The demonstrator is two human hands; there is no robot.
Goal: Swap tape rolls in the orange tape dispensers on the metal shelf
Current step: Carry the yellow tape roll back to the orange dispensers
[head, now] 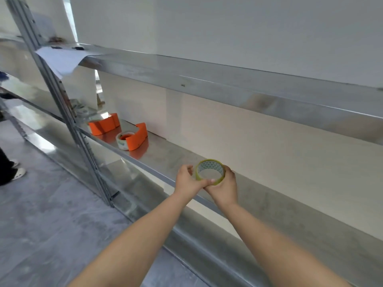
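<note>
Holding a yellow-green tape roll (210,172) in both hands, a person stands before a metal rack. The left hand (187,180) curls round the roll's left side, with one digit laid along its near rim. The right hand (224,186) wraps the right side and underside. Both hands grip the roll, and they touch each other below it. The roll is tilted with its open core towards the camera, and a triangular print shows on the inner wall. It is held over the front part of the middle shelf (279,204), clear of the surface.

Further left on the same shelf, well apart from the hands, lie two orange tape dispensers. The nearer dispenser (138,136) carries a white tape roll (123,140) at its left end, with orange visible inside that roll's core. The far dispenser (103,125) lies just beyond it, close to the upright post (62,104); whether it holds a roll cannot be told.

An upper shelf (207,83) runs above, with a sheet of paper (60,59) draped over its left end. A pale wall (228,27) stands behind the rack. At the left edge, on the grey floor (51,224), another person's shoe (19,172) is visible.
</note>
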